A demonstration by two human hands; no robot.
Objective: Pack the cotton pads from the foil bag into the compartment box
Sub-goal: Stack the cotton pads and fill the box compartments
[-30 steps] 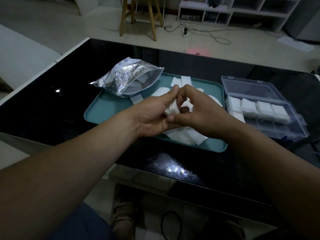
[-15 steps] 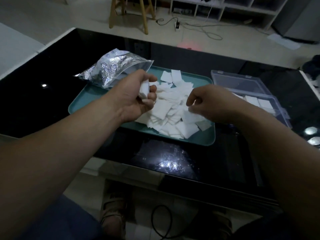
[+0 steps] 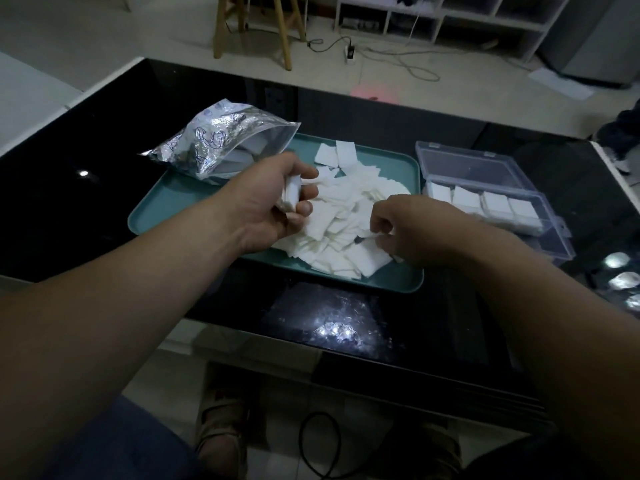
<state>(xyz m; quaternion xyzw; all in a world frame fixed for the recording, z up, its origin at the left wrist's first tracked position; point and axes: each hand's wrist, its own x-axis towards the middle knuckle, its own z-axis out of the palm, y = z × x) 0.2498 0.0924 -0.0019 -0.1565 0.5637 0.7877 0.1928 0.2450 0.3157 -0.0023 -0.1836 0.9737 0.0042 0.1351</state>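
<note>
A heap of white square cotton pads [image 3: 349, 216] lies on a teal tray [image 3: 162, 216]. My left hand [image 3: 277, 199] hovers over the tray's left half and grips a small stack of pads [image 3: 291, 194]. My right hand [image 3: 408, 230] reaches down onto the near right side of the heap, its fingertips pinching a pad there. The silver foil bag [image 3: 211, 140] rests on the tray's far left corner, mouth open toward the heap. The clear compartment box [image 3: 491, 199] stands open to the right of the tray, with stacked pads in its front row.
Everything sits on a glossy black table [image 3: 69, 202] with bright light reflections near the front and right edges. On the floor beyond are a wooden stool [image 3: 252, 26], cables and a white shelf unit [image 3: 446, 19]. My feet show under the table.
My hands, joined around a stack a second ago, have separated. The left one keeps the stack. The right one has dropped onto the heap's near right side.
</note>
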